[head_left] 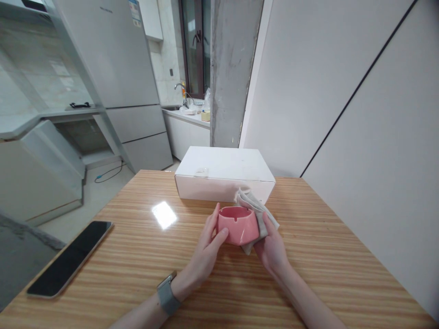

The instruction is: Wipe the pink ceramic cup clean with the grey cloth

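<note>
Pink ashtray (pixel 238 225) upright above table; grey cloth (pixel 255 211) against right side.

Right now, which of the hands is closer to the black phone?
Left. The left hand grips the pink ashtray on the side toward the phone, apart from it; the right hand presses a grey cloth on the ashtray's other side, farther away.

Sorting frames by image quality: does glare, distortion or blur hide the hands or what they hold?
Head view: a bright glare patch lies on the striped wooden table, left of the left hand and clear of it; wide-angle distortion tilts the grey refrigerator; that hand, the right hand, the pink ceramic ashtray and the crumpled grey cloth are sharp, evenly lit.
</note>
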Demonstrator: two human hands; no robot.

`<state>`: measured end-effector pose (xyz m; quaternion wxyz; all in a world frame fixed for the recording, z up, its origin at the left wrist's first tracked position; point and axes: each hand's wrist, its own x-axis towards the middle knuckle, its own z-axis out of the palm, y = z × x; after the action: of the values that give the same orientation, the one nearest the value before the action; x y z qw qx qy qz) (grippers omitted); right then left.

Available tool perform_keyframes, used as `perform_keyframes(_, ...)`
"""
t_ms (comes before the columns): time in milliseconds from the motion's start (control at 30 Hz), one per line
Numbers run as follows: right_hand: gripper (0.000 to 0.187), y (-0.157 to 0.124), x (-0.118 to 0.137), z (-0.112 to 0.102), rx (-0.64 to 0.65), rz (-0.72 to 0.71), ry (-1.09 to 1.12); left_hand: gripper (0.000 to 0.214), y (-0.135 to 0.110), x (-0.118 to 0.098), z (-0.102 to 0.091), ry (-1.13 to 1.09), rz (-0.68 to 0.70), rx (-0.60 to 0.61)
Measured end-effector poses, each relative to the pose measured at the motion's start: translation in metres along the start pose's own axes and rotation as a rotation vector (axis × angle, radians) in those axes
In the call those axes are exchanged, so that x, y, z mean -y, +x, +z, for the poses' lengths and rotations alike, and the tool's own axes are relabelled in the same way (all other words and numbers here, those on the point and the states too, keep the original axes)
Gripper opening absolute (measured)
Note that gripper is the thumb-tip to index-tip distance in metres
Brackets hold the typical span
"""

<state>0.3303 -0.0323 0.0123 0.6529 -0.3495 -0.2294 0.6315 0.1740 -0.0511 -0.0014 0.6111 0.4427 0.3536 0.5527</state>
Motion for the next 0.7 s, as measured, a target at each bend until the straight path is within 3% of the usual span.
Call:
perform_keyframes(167,0.039,-0.001,0.002,0.0,0.032,0.005,0.01,0.092,0.004,-0.003,0.003,0.005,-0.028,-0.011)
perform_keyframes(400,0.044,-0.011,-0.003,0.006,0.137,-0.012,-0.013,0.088,0.005,-0.003,0.005,-0.11,-0.031,-0.031)
perform_keyframes(567,0.047,-0.011,-0.008,0.004,0.1,-0.041,-0.061,0.091,0.004,-0.005,0.005,-0.02,-0.003,-0.114)
perform_keyframes(700,0.045,-0.009,-0.021,-0.009,-0.006,-0.051,-0.079,0.092,0.004,-0.004,0.006,0.04,0.024,-0.153)
